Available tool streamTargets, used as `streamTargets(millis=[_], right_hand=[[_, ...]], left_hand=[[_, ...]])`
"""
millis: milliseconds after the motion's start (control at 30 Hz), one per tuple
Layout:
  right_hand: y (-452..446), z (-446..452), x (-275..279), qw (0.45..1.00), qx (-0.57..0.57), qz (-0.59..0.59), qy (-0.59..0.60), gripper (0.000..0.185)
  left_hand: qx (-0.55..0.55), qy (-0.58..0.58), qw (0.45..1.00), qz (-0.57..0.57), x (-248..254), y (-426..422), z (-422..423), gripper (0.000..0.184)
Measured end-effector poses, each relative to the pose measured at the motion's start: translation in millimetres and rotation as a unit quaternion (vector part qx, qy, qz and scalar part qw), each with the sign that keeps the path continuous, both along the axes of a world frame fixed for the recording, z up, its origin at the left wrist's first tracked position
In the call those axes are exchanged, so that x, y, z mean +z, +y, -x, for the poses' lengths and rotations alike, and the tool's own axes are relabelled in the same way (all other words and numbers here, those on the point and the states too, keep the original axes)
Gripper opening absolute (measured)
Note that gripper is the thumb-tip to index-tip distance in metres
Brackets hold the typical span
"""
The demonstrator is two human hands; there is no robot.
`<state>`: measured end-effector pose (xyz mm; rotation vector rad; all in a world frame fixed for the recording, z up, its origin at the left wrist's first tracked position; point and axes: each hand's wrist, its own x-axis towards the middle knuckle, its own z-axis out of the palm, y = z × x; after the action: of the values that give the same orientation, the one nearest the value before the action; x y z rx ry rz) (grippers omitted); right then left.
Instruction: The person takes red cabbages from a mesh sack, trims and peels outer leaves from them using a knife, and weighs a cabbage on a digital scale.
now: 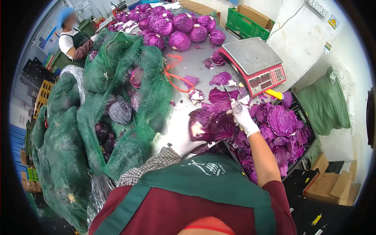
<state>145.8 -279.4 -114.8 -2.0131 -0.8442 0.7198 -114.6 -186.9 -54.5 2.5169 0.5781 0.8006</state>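
Note:
My left hand (181, 140), in a white glove, holds a red cabbage (203, 126) from its left side, just in front of my apron. The cabbage is purple with a pale cut patch, and its outer leaves spread to the right. My right hand (243, 117), also gloved, is closed on a knife (226, 93), whose thin dark blade points up and away; its handle is mostly hidden in the fingers. Beyond the cabbage, a large loose leaf (222, 100) lies on the metal table. A trimmed stem piece (195, 96) sits near it.
Green net sacks (150, 90) of cabbages crowd the left. Whole cabbages (182, 27) are piled at the far end. A red scale (254, 58) and a yellow-handled tool (274, 94) are at the right, above a black crate (309, 129) of loose leaves. Another person (72, 39) stands far left.

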Motion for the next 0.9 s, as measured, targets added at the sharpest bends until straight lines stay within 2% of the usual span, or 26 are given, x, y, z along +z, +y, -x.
streamTargets(millis=[33,67,100,133,167,233,267,300,367,400,433,467,500,533,567,600,633,667,733,767,800,833,867,900], right_hand=[[-8,20,44,0.990,-0.041,0.065,0.116,0.034],[-13,20,33,0.998,-0.021,-0.008,0.065,0.033],[-19,19,13,0.997,-0.002,-0.082,0.016,0.032],[-24,22,1,0.987,0.014,-0.156,-0.029,0.031],[-35,30,22,0.983,0.039,-0.153,-0.097,0.027],[-50,39,47,0.984,0.025,-0.152,-0.093,0.028],[-56,41,51,0.984,0.017,-0.151,-0.093,0.028],[-65,31,36,0.978,0.025,-0.151,-0.142,0.031],[-78,31,37,0.994,-0.052,-0.092,-0.037,0.032],[-84,31,37,0.994,-0.091,-0.063,0.017,0.032],[-90,33,31,0.982,-0.148,-0.111,0.046,0.032],[-96,24,13,0.968,-0.151,-0.196,-0.037,0.031],[-115,16,2,0.955,-0.222,-0.197,-0.001,0.033],[-128,17,31,0.927,-0.310,-0.205,0.048,0.033],[-157,-6,24,0.927,-0.327,-0.182,0.004,0.040],[-188,-23,28,0.920,-0.324,-0.212,0.064,0.047],[-197,-27,48,0.930,-0.342,-0.121,-0.053,0.055],[-200,-27,56,0.920,-0.337,-0.017,-0.200,0.063],[-157,13,102,0.936,-0.225,-0.055,-0.265,0.068],[-128,45,135,0.978,-0.166,-0.041,-0.119,0.072],[-105,50,98,0.970,-0.065,-0.159,-0.170,0.069],[-81,56,61,0.940,0.049,-0.269,-0.204,0.065],[-62,78,67,0.966,0.072,-0.247,-0.023,0.062],[-47,81,68,0.953,0.110,-0.126,-0.253,0.062]], left_hand=[[-0.050,-0.040,0.989,0.135,-15,7,8,0.103],[-0.095,-0.083,0.956,0.266,-16,10,11,0.116],[-0.111,-0.105,0.932,0.329,-14,12,14,0.111],[-0.100,-0.055,0.967,0.228,-13,17,14,0.106],[-0.088,-0.003,0.988,0.123,-13,25,13,0.101],[-0.109,0.065,0.991,-0.041,-20,36,9,0.096],[-0.119,0.063,0.990,-0.047,-23,38,7,0.094],[-0.130,0.060,0.988,-0.053,-25,39,4,0.092],[-0.134,0.008,0.988,-0.072,-16,37,0,0.081],[-0.142,-0.012,0.989,-0.042,-11,35,-3,0.078],[-0.151,-0.029,0.988,-0.013,-2,32,-6,0.075],[-0.161,-0.044,0.986,0.017,3,32,-8,0.073],[-0.156,-0.042,0.987,0.020,0,33,-7,0.080],[-0.159,-0.062,0.980,0.107,-7,32,-7,0.083],[-0.158,-0.084,0.965,0.192,-16,31,-7,0.087],[-0.154,-0.105,0.943,0.276,-21,32,-7,0.091],[-0.135,-0.074,0.953,0.262,-23,34,-7,0.101],[-0.121,-0.029,0.978,0.165,-18,34,-10,0.101],[-0.095,0.055,0.993,-0.032,-3,35,-23,0.102],[-0.092,0.113,0.988,-0.045,-3,36,-28,0.100],[-0.087,0.151,0.982,-0.068,5,31,-33,0.099],[-0.079,0.189,0.975,-0.090,20,21,-38,0.098],[-0.069,0.226,0.965,-0.112,28,14,-43,0.097],[-0.093,0.230,0.964,-0.100,28,12,-49,0.096]])
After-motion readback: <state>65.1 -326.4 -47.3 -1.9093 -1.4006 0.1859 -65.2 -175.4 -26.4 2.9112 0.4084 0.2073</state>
